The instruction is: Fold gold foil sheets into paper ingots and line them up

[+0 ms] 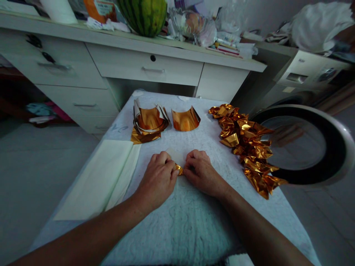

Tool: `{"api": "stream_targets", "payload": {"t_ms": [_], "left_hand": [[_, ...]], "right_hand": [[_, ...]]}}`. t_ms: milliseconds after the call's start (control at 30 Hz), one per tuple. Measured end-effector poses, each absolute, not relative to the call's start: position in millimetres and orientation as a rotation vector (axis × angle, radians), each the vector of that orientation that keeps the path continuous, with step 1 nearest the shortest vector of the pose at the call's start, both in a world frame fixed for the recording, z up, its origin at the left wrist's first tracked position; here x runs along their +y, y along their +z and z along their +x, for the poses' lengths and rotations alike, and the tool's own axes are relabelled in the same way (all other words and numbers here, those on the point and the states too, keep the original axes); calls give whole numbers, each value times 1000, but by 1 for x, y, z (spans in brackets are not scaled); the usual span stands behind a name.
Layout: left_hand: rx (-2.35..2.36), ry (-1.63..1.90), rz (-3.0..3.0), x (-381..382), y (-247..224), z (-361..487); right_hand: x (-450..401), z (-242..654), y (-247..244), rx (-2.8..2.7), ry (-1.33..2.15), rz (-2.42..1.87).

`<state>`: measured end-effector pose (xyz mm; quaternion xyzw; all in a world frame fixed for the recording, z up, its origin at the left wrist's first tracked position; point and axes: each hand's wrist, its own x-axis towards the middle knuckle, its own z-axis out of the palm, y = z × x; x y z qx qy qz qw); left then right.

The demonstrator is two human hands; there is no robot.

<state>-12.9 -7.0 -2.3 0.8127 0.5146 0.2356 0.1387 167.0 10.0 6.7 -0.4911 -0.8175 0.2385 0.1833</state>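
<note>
A small piece of gold foil [179,169] shows between my two hands near the middle of the cloth-covered table. My left hand [159,179] pinches its left end, fingers closed. At its right end my right hand [202,171] is closed on it too. Just behind the foil lies a pale, see-through sheet [175,155], partly covered by my fingers. Farther back are a stack of curled gold sheets [149,119] and one curled gold sheet [185,119] on its own. Crumpled gold foil pieces [244,142] form a long row at the right.
Pale folded paper sheets [97,177] lie at the table's left. Behind the table [194,236] stands a white desk [149,70] with a watermelon [144,16] and clutter on top. An open round washing-machine door [330,147] reaches the table's right edge.
</note>
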Motion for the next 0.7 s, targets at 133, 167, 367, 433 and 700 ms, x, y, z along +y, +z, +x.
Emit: {"api": "stream_targets", "payload": {"t_ms": [133,167,367,433,700], "left_hand": [[1488,682,2322,-7,-3,-13],[1488,682,2316,-6,-3,-13],[1475,683,2300,-6,-3,-14],[1478,680,2304,-6,-3,-14],[1459,700,2271,-5,-4,-15]], "right_hand": [[10,165,6,-2272,670,-1405],[9,165,6,-2266,670,-1409],[9,164,5,-2234,678,-1414],[10,163,4,-2231,670,-1420],[9,162,6,-2232,662,-1454]]}}
